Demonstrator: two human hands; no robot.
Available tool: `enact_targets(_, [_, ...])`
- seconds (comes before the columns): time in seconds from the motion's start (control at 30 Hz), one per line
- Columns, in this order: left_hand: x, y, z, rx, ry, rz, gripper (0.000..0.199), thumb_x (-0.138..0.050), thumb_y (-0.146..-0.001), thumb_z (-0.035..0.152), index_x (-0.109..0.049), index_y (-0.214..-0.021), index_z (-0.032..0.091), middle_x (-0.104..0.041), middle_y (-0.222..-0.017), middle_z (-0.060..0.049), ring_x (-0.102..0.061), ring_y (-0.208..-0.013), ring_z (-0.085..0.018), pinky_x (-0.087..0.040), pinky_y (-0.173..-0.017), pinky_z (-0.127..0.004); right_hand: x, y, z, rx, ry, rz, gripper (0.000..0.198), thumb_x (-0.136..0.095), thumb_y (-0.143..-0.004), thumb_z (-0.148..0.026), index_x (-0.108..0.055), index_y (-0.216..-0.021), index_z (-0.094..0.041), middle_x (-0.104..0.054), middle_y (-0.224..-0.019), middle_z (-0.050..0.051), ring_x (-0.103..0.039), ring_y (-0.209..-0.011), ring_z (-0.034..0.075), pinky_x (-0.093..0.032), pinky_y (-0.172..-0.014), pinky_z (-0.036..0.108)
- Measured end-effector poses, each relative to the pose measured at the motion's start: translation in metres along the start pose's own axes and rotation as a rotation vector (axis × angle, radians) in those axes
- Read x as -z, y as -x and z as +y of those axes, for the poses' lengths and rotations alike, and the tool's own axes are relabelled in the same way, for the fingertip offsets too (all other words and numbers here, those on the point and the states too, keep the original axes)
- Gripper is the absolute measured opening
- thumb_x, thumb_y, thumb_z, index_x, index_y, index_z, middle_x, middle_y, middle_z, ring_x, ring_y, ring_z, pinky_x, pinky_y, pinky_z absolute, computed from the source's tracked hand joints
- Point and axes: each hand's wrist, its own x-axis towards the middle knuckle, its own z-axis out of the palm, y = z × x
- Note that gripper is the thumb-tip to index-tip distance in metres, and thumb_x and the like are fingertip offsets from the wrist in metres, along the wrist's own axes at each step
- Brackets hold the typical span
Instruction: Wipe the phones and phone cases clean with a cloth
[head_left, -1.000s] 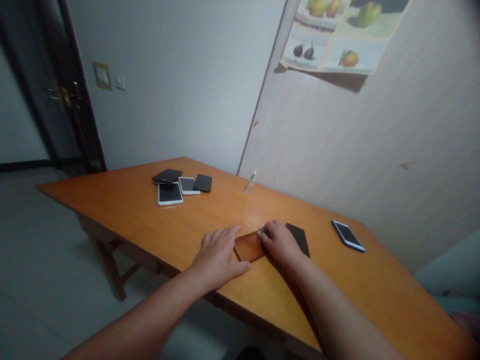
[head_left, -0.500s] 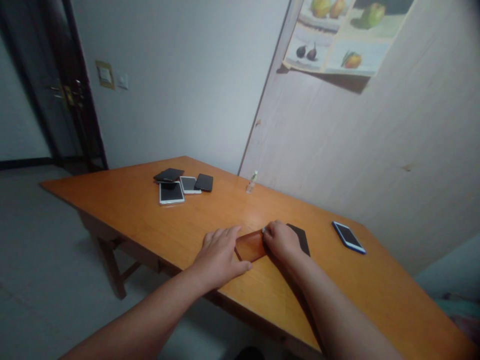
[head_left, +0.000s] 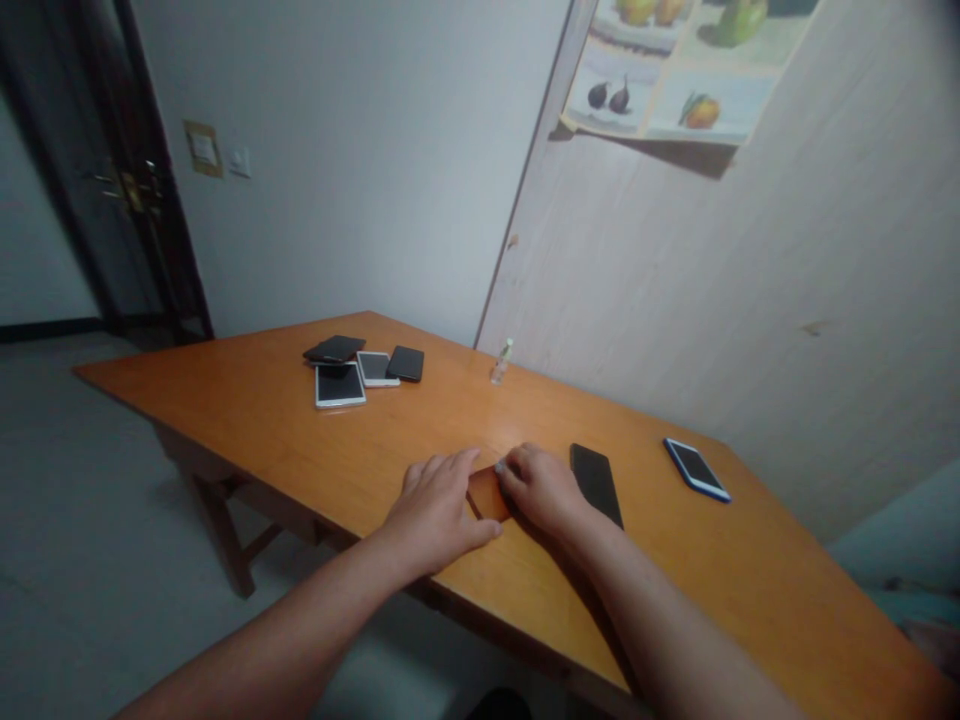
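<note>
A flat, glossy brown rectangle, about phone-sized, lies on the table between my hands. My left hand spans its left end, fingers along the far edge and thumb at the near edge. Curled over its right part is my right hand, hiding that end. Something small and whitish shows at the right fingertips; its kind cannot be made out. Just right of that hand lies a black flat phone-like thing, partly behind the wrist.
On the wooden table, a white tablet, a smaller white device and black flat items cluster at the back left. A small clear bottle stands near the wall. A blue-edged phone lies at the right.
My right hand has slid left along the brown rectangle with the whitish thing, uncovering more of the black item. My left hand stays in place.
</note>
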Motion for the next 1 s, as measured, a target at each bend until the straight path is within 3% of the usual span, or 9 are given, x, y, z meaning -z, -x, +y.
enact_targets(0.13, [0.000,0.000,0.000,-0.008,-0.003,0.005,0.086,-0.077,-0.068,0.051,-0.043,-0.141,0.022,-0.058,-0.139,-0.012,-0.051,-0.129,-0.034,-0.036,-0.107,-0.047,-0.005,0.003,-0.015,0.232,-0.199,-0.066,0.019,-0.054,-0.096,-0.031,-0.069,-0.090,-0.021,-0.067,-0.089,0.002,-0.060,-0.083,0.015,-0.037,-0.071,0.025])
enact_targets(0.2, [0.000,0.000,0.001,0.000,-0.007,0.007,0.087,-0.077,-0.068,0.051,-0.043,-0.142,0.022,-0.059,-0.138,-0.012,-0.050,-0.129,-0.034,-0.036,-0.107,-0.047,-0.003,0.001,-0.009,0.169,-0.166,-0.053,0.016,-0.055,-0.094,-0.029,-0.068,-0.088,-0.021,-0.067,-0.088,0.002,-0.060,-0.081,0.015,-0.037,-0.069,0.025])
enact_targets(0.33, [0.002,0.000,0.002,0.014,-0.011,-0.012,0.087,-0.076,-0.068,0.051,-0.042,-0.143,0.021,-0.060,-0.136,-0.012,-0.051,-0.129,-0.034,-0.036,-0.107,-0.048,0.003,-0.004,0.008,-0.110,0.050,0.018,0.015,-0.057,-0.090,-0.031,-0.068,-0.088,-0.020,-0.068,-0.091,0.006,-0.059,-0.079,0.018,-0.033,-0.063,0.028])
enact_targets(0.4, [0.002,0.000,0.002,0.017,-0.012,-0.016,0.088,-0.076,-0.068,0.051,-0.041,-0.144,0.021,-0.061,-0.136,-0.013,-0.051,-0.129,-0.034,-0.036,-0.106,-0.047,0.002,-0.003,0.007,-0.117,0.067,0.022,0.017,-0.057,-0.091,-0.031,-0.069,-0.089,-0.020,-0.068,-0.092,0.006,-0.059,-0.080,0.018,-0.033,-0.064,0.028])
enact_targets(0.6, [-0.001,0.000,0.000,0.010,-0.025,-0.005,0.095,-0.076,-0.069,0.053,-0.036,-0.148,0.019,-0.057,-0.140,-0.014,-0.050,-0.129,-0.034,-0.035,-0.107,-0.047,-0.005,0.002,-0.016,0.233,-0.167,-0.078,0.018,-0.054,-0.096,-0.031,-0.070,-0.095,-0.023,-0.067,-0.091,0.001,-0.059,-0.082,0.014,-0.036,-0.068,0.025])
enact_targets(0.67, [0.000,0.000,0.000,0.012,-0.021,-0.009,0.096,-0.076,-0.069,0.053,-0.034,-0.149,0.019,-0.056,-0.141,-0.014,-0.049,-0.130,-0.034,-0.035,-0.108,-0.047,-0.002,0.000,-0.012,0.174,-0.108,-0.060,0.018,-0.054,-0.095,-0.032,-0.069,-0.093,-0.022,-0.068,-0.091,0.002,-0.060,-0.081,0.015,-0.034,-0.066,0.025])
enact_targets(0.77, [0.002,0.000,0.001,0.023,-0.015,-0.026,0.096,-0.076,-0.069,0.052,-0.034,-0.149,0.019,-0.056,-0.141,-0.015,-0.047,-0.132,-0.035,-0.033,-0.109,-0.047,0.005,-0.004,0.003,-0.086,0.080,0.010,0.018,-0.055,-0.092,-0.032,-0.068,-0.089,-0.020,-0.069,-0.093,0.005,-0.060,-0.080,0.018,-0.031,-0.062,0.028])
enact_targets(0.83, [0.003,0.000,0.002,0.027,-0.010,-0.035,0.095,-0.075,-0.069,0.052,-0.035,-0.148,0.019,-0.057,-0.141,-0.015,-0.047,-0.133,-0.035,-0.032,-0.109,-0.048,0.006,-0.003,0.007,-0.173,0.134,0.024,0.019,-0.054,-0.093,-0.032,-0.068,-0.089,-0.020,-0.069,-0.095,0.007,-0.061,-0.081,0.019,-0.031,-0.062,0.029])
enact_targets(1.0, [0.001,0.000,0.000,0.010,0.003,-0.020,0.096,-0.076,-0.068,0.053,-0.034,-0.149,0.021,-0.057,-0.140,-0.014,-0.048,-0.132,-0.035,-0.034,-0.108,-0.048,-0.001,0.004,-0.014,0.129,-0.085,-0.051,0.017,-0.054,-0.095,-0.031,-0.068,-0.091,-0.022,-0.069,-0.093,0.002,-0.061,-0.084,0.015,-0.035,-0.068,0.025])
